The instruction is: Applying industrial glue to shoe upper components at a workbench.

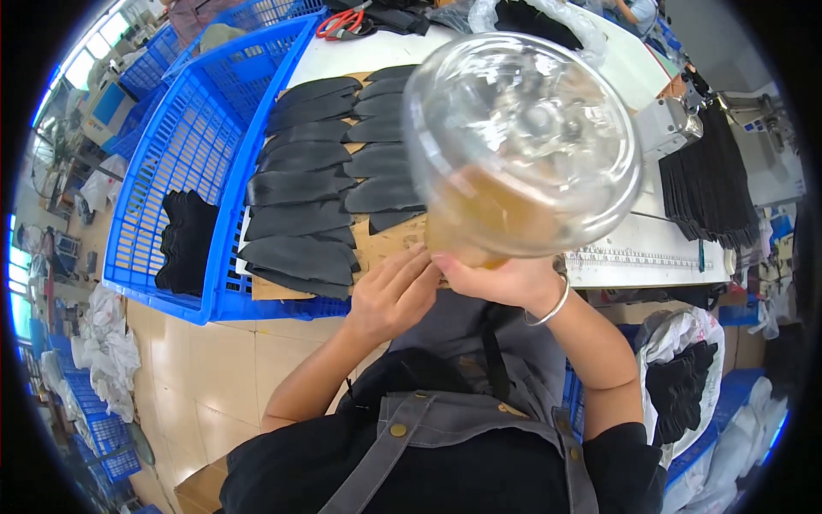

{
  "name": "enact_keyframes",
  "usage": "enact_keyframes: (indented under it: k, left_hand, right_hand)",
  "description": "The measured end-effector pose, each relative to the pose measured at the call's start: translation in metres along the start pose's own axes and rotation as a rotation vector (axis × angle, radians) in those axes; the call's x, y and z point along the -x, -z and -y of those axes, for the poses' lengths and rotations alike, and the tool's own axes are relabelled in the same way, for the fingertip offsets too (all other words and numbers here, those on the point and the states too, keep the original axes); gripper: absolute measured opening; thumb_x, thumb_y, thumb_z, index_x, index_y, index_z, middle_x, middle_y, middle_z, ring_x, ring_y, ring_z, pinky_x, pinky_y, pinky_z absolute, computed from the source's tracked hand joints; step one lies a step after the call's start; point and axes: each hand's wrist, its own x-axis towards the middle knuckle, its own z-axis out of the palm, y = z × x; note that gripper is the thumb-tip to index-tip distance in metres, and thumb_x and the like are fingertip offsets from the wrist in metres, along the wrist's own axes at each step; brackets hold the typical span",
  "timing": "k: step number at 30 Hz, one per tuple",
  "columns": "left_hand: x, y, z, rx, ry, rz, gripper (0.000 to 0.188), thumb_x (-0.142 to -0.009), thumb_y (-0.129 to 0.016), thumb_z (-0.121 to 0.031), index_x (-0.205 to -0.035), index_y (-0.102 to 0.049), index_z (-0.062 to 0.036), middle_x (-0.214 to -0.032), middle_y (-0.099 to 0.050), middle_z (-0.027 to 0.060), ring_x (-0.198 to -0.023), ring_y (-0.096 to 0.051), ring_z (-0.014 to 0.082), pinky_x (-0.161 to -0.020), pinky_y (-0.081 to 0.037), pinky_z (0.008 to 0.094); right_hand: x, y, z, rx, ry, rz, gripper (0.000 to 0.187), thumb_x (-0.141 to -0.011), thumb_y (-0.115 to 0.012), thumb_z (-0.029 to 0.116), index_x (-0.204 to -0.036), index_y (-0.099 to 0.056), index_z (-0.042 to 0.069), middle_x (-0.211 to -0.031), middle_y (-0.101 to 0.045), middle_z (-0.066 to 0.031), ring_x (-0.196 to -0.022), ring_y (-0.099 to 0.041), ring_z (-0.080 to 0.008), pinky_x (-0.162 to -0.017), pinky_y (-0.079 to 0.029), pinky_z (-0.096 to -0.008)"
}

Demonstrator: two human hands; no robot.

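Observation:
A big clear round plastic bottle (522,137) with amber liquid low in it looms above the work board, its ridged base toward me. My right hand (505,281) is closed round the lower part of the bottle, a bangle on the wrist. Beside it, my left hand (394,295) has its fingers bent and pressed together, their tips meeting the right thumb; whatever they grip is hidden. Just beyond the hands, black curved fabric pieces (300,214) lie in overlapping rows on a tan board (390,244). The bottle covers part of the board.
Left of the board stands a blue plastic crate (227,223) holding black cut pieces (187,244). Red-handled scissors (341,24) lie at the back. A sewing machine (672,128), a stack of black strips (706,184) and a ruler strip (638,259) are at right. A white bag (715,334) sits below.

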Motion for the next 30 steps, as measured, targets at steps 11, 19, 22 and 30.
enact_keyframes:
  k: [11, 19, 22, 30]
  left_hand:
    - [-0.002, -0.001, 0.001, -0.002, 0.022, 0.046, 0.025, -0.069, -0.064, -0.004, -0.094, -0.062, -0.0017, -0.095, -0.064, 0.0088, -0.09, -0.063, 0.0231, -0.077, -0.051, 0.0311]
    - [0.001, -0.004, 0.004, 0.045, 0.021, 0.035, 0.03, -0.068, -0.064, -0.001, -0.098, -0.061, -0.0029, -0.096, -0.065, 0.0089, -0.091, -0.063, 0.0237, -0.077, -0.051, 0.0311]
    - [-0.001, -0.002, 0.003, 0.051, 0.02, 0.026, 0.031, -0.068, -0.063, -0.001, -0.099, -0.061, -0.003, -0.096, -0.065, 0.009, -0.09, -0.063, 0.0241, -0.076, -0.051, 0.0311]
    - [0.002, -0.001, 0.006, 0.057, 0.032, 0.023, 0.033, -0.067, -0.063, 0.0, -0.099, -0.061, -0.0033, -0.096, -0.065, 0.0088, -0.089, -0.063, 0.0241, -0.074, -0.051, 0.0311]
  right_hand:
    - [-0.002, -0.004, -0.008, -0.068, 0.079, -0.153, 0.069, -0.059, -0.079, 0.013, -0.115, -0.041, -0.003, -0.106, -0.057, -0.0122, -0.095, -0.057, -0.0177, -0.083, -0.046, -0.032]
    - [0.019, 0.052, -0.011, 0.329, 0.043, -0.301, 0.065, -0.06, -0.077, 0.014, -0.115, -0.045, -0.001, -0.097, -0.059, -0.0095, -0.086, -0.06, -0.0169, -0.077, -0.048, -0.0292]
    - [0.041, 0.083, -0.005, 0.509, -0.072, -0.389, 0.065, -0.061, -0.076, 0.012, -0.116, -0.044, -0.001, -0.098, -0.059, -0.0105, -0.087, -0.059, -0.0174, -0.079, -0.048, -0.0295]
    - [0.032, 0.049, 0.015, -0.08, 0.092, -0.57, 0.066, -0.066, -0.074, 0.009, -0.121, -0.038, 0.0, -0.104, -0.055, -0.015, -0.094, -0.058, -0.0229, -0.083, -0.048, -0.032]
